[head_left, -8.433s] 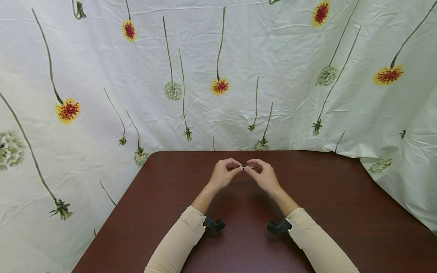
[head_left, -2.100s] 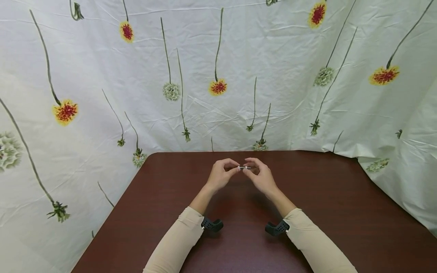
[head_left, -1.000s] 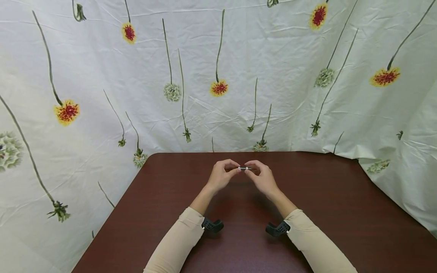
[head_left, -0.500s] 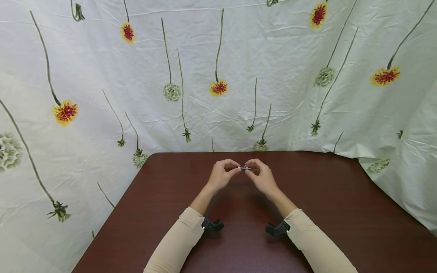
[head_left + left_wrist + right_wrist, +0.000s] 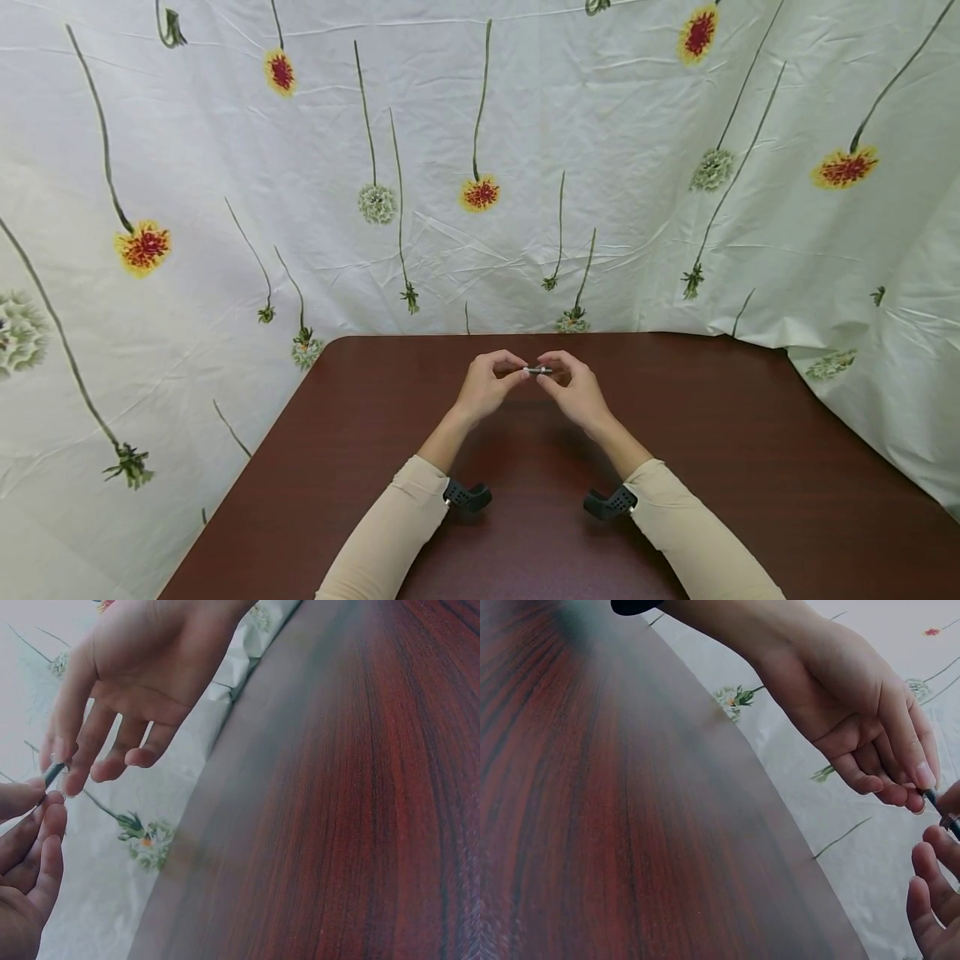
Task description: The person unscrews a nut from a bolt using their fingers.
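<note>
A small dark threaded bolt (image 5: 534, 370) lies level between my two hands above the table. My left hand (image 5: 483, 387) pinches its left end between thumb and fingertips. My right hand (image 5: 582, 393) has thumb and forefinger on the bolt's other end, around what looks like a nut (image 5: 949, 823). In the left wrist view the bolt (image 5: 52, 774) spans the short gap between both sets of fingertips. The other fingers of my right hand (image 5: 154, 664) hang loosely bent. Fingertips cover both bolt ends in part.
A dark red-brown wooden table (image 5: 360, 433) spreads beneath both forearms. Behind it hangs a white cloth (image 5: 435, 100) printed with flowers, meeting the table's far edge. Black wrist cameras (image 5: 467, 495) sit at both sleeve cuffs.
Compared with the oldest frame, more of the bolt shows between the fingertips. Over the last second, my right thumb and forefinger shift slightly at the bolt while my left hand stays put.
</note>
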Available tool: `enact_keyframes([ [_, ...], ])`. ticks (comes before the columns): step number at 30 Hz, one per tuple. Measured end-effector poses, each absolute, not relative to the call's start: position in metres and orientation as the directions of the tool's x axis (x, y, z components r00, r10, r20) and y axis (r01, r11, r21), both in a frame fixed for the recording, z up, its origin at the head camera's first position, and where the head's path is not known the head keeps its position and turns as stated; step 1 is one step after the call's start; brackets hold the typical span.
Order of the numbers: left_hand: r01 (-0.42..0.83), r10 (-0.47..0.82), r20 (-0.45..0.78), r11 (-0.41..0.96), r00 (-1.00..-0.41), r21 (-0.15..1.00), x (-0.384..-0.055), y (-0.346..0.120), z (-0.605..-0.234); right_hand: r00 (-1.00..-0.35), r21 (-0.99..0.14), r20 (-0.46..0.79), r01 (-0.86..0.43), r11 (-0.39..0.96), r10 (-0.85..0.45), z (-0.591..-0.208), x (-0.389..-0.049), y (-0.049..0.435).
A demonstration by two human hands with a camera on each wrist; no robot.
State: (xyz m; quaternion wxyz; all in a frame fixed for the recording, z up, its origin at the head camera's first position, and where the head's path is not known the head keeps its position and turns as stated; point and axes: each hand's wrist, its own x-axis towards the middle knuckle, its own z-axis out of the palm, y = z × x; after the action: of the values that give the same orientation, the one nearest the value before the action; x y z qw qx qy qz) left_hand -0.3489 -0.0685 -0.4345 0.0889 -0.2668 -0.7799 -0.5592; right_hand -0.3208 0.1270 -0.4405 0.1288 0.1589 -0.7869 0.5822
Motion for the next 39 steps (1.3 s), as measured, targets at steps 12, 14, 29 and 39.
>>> enact_keyframes([
  [12,0.517,0.310,0.439,0.244,-0.843,0.821,-0.332,-0.065,-0.418,-0.916,-0.890,0.387,-0.401,0.215,-0.107,-0.441,-0.322,0.128],
  [14,0.530,0.315,0.451,0.239,-0.835,0.814,-0.324,-0.065,-0.411,-0.916,-0.888,0.386,-0.401,0.224,-0.110,-0.440,-0.322,0.129],
  [29,0.503,0.308,0.431,0.217,-0.848,0.837,-0.349,-0.068,-0.434,-0.909,-0.879,0.393,-0.416,0.233,-0.141,-0.439,-0.321,0.129],
  [39,0.497,0.312,0.429,0.184,-0.848,0.848,-0.351,-0.070,-0.434,-0.914,-0.894,0.382,-0.403,0.195,-0.137,-0.439,-0.322,0.130],
])
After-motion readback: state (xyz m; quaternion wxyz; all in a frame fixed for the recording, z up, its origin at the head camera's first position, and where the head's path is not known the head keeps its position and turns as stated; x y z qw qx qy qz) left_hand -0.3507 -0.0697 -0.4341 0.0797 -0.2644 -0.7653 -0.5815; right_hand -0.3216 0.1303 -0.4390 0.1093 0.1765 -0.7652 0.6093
